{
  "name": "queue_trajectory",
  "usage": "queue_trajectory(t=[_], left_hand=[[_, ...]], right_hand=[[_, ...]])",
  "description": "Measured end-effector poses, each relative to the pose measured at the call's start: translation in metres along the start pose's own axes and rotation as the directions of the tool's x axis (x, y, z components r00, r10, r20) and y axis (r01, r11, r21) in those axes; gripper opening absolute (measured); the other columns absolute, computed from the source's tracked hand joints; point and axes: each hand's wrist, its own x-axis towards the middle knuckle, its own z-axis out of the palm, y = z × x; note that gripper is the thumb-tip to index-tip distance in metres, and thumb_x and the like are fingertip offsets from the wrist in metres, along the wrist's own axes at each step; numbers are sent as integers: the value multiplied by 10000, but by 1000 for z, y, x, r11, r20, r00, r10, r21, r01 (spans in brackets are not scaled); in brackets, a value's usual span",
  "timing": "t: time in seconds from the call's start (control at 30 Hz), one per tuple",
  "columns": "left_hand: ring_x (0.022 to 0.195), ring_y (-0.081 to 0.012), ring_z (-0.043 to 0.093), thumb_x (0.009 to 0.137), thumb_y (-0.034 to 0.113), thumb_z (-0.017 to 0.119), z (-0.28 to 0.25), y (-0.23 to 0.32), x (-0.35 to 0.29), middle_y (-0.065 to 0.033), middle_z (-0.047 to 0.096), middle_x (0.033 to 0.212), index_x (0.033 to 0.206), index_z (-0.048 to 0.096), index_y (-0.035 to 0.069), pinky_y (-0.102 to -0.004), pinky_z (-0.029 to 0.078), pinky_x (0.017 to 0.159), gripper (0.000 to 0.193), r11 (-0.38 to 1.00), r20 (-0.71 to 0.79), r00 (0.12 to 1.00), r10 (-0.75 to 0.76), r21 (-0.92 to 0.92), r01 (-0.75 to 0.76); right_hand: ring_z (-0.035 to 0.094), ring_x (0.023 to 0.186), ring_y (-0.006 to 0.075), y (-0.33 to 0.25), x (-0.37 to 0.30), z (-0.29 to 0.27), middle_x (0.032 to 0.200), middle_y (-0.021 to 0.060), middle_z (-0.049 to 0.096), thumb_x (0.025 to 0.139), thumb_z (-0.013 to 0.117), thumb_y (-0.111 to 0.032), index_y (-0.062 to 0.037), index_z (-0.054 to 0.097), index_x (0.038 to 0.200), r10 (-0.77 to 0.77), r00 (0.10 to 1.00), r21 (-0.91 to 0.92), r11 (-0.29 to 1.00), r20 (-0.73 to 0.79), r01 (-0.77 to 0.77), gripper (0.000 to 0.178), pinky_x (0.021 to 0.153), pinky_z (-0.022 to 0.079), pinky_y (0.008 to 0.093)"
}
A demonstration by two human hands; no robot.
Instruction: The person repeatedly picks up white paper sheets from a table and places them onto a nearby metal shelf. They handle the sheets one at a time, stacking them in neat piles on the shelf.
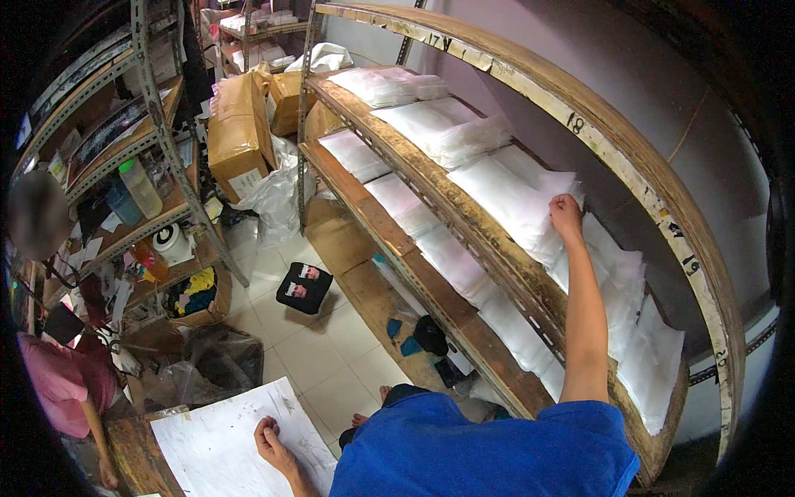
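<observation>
My right arm stretches up to the middle tier of a shelf rack. My right hand [566, 214] is closed, fingertips pinched at the corner of a stack of clear plastic bags [509, 195]. How many bags the fingers hold cannot be made out. Beside that stack lie more plastic bags [443, 128] on one side and another pile [600, 265] by my forearm. Low on the left, my left hand [277, 447] is loosely curled over a white sheet [224, 439], with nothing visible in its fingers. Whether it touches the sheet is unclear.
The wooden rack [406, 153] holds several more bag stacks on its lower tier. A folded black printed garment [305, 287] lies on the tiled floor. Cardboard boxes [238, 132] stand at the back. A person in a pink top [66, 381] is at far left, near a cluttered metal shelf [153, 108].
</observation>
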Motion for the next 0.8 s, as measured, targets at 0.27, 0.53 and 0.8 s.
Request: queue_trajectory(t=[0.27, 0.53, 0.8], left_hand=[[921, -183, 599, 980, 136, 454, 1, 7, -1, -123, 635, 1033, 1088, 592, -36, -299, 486, 833, 245, 1000, -5, 1000, 12, 1, -12], [900, -169, 599, 962, 99, 474, 4, 17, -5, -116, 642, 1022, 1092, 596, -38, -300, 485, 836, 225, 999, -34, 999, -5, -39, 3], [858, -150, 608, 945, 71, 496, 6, 17, -7, -103, 668, 951, 1032, 627, -49, -277, 489, 811, 198, 999, -75, 997, 23, -29, -25]], right_hand=[[658, 854, 313, -5, -11, -7, 888, 136, 683, 833, 577, -203, -78, 624, 921, -49, 998, -117, 992, 48, 54, 160, 752, 499, 408], [630, 736, 263, -85, -30, -30, 784, 122, 649, 888, 550, -158, -59, 609, 940, -167, 985, 52, 985, 46, 165, 127, 662, 471, 374], [482, 662, 68, -243, -139, 49, 743, 9, 584, 898, 577, -124, -28, 630, 974, -563, 779, 620, 724, 275, 304, 134, 605, 411, 236]])
